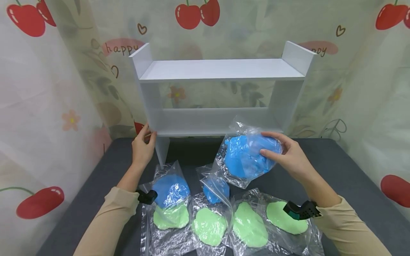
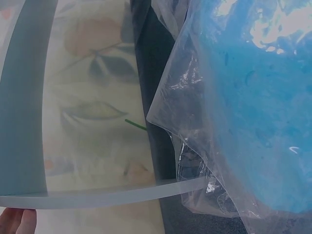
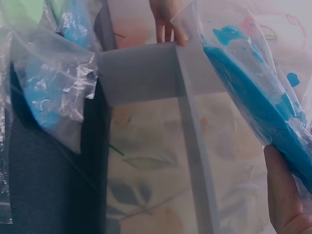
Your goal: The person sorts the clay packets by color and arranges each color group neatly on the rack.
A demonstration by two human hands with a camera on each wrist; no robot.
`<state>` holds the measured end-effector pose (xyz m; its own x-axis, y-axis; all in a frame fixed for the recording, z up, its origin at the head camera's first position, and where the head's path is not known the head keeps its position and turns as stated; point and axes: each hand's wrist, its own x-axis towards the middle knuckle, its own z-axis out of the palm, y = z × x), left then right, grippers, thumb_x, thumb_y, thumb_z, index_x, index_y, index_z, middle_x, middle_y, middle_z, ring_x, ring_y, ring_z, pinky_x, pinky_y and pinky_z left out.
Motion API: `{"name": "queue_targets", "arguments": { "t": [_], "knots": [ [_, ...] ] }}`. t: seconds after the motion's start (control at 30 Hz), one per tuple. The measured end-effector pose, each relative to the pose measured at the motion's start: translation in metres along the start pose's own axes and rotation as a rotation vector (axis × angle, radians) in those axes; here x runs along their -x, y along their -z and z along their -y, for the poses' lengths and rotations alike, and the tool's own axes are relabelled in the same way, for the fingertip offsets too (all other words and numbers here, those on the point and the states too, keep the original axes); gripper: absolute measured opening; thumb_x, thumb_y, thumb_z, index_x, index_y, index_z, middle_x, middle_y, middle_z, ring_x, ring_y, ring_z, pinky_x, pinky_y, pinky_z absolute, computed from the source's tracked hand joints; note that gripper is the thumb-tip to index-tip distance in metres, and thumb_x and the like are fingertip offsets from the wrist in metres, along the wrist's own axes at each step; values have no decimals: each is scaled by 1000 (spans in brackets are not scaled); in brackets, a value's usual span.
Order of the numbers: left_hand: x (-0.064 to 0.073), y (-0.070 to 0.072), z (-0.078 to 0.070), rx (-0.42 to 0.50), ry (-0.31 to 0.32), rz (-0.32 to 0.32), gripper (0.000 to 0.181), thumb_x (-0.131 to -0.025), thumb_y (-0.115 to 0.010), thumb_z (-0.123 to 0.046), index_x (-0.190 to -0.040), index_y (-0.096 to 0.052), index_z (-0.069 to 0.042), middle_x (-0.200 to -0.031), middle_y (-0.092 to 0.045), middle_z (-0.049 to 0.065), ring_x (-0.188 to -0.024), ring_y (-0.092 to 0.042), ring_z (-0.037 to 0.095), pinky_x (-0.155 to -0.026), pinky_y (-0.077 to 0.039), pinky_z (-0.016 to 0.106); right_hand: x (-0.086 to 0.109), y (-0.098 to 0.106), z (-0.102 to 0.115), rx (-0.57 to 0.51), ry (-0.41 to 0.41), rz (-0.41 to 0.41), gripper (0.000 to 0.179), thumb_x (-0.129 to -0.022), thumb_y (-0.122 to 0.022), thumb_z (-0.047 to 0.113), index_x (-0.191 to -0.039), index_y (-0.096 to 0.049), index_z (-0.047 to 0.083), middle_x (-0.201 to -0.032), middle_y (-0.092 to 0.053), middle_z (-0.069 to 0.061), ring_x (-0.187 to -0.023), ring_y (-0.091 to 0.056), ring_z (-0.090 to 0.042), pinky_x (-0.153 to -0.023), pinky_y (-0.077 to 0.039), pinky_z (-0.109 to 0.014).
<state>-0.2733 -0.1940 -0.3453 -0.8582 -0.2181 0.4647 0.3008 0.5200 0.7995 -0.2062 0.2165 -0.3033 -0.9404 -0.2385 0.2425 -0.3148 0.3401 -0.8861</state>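
My right hand [image 1: 293, 154] pinches a clear plastic bag of blue slime [image 1: 245, 156] between thumb and fingers. It holds the bag raised in front of the white shelf unit [image 1: 221, 70], at about the height of the middle board. Viewed from the right wrist, the bag [image 3: 253, 97] hangs tilted, with the thumb against its lower side. On the other side, my left hand [image 1: 142, 147] touches the outer left side panel of the shelf with its fingertips, and the thumb lies near the front edge. Those fingertips [image 3: 168, 31] also appear at the panel in the right wrist view.
Two more bags of blue slime [image 1: 173, 190] [image 1: 216, 190] lie on the dark table [image 1: 326, 160] before the shelf. Several bags of light green slime [image 1: 209, 227] are spread nearer the front. A printed curtain [image 1: 224, 39] surrounds the table.
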Motion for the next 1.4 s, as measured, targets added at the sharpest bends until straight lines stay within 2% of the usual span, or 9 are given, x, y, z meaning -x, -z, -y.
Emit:
{"name": "queue_targets", "arguments": {
  "t": [0.27,0.4,0.67,0.9,0.97,1.1,1.17,1.33,1.4],
  "knots": [
    [0,-1,0,-8,-4,-5,48,-96,-51,-15,-142,-41,-14,-123,-61,20,-109,-62,34,-79,-52,46,-4,2,25,-59,38,-20,49,-88,-64,13,-134,-49,19,-130,-40,2,-100,-54,-10,-72,-55,-22],
    [1,-1,-1,-13,2,-4,48,-96,-51,-15,-142,-41,-15,-123,-61,18,-109,-62,33,-77,-52,40,-9,3,37,-69,59,-35,48,-88,-64,11,-133,-51,20,-127,-42,2,-101,-53,-13,-72,-54,-20],
    [1,1,-2,-15,9,-2,48,-96,-51,-15,-142,-41,-14,-123,-61,19,-110,-62,32,-76,-51,33,-19,2,54,-83,100,-53,50,-87,-64,10,-134,-50,19,-134,-40,-4,-102,-52,-16,-73,-54,-19],
    [1,1,-2,-6,3,-10,47,-95,-52,-14,-141,-42,-13,-122,-61,19,-108,-63,33,-66,-42,10,-28,0,68,-97,134,-69,49,-87,-64,10,-133,-52,22,-137,-37,-5,-106,-49,-22,-74,-53,-18],
    [0,0,-2,-6,-2,-15,47,-95,-53,-14,-141,-43,-13,-121,-62,20,-107,-63,33,-68,-46,14,-31,-1,73,-111,150,-70,49,-87,-64,9,-133,-52,22,-139,-35,-7,-108,-47,-24,-74,-53,-17],
    [0,0,-2,-10,-6,-22,46,-94,-53,-13,-140,-44,-12,-120,-62,20,-106,-64,34,-76,-52,33,-38,-2,82,-101,172,-85,50,-87,-64,11,-133,-51,24,-140,-34,-10,-112,-45,-28,-75,-52,-15],
    [0,-1,-1,-11,-7,-21,46,-94,-53,-12,-140,-44,-11,-120,-62,21,-106,-64,34,-78,-52,35,-42,-3,88,-104,176,-96,50,-87,-64,12,-133,-51,24,-141,-34,-11,-113,-46,-30,-76,-52,-16],
    [0,0,-2,-1,-1,-26,46,-94,-53,-13,-140,-45,-11,-120,-62,20,-106,-64,33,-69,-46,13,-52,-6,101,-141,181,-128,49,-86,-66,15,-132,-52,24,-141,-35,-10,-115,-47,-32,-78,-53,-20],
    [0,0,-2,-1,0,-32,46,-94,-53,-13,-139,-45,-11,-119,-63,19,-105,-64,33,-67,-44,11,-56,-7,106,-167,184,-137,49,-86,-67,15,-131,-52,23,-142,-35,-9,-118,-46,-33,-81,-53,-24]
  ]
}}
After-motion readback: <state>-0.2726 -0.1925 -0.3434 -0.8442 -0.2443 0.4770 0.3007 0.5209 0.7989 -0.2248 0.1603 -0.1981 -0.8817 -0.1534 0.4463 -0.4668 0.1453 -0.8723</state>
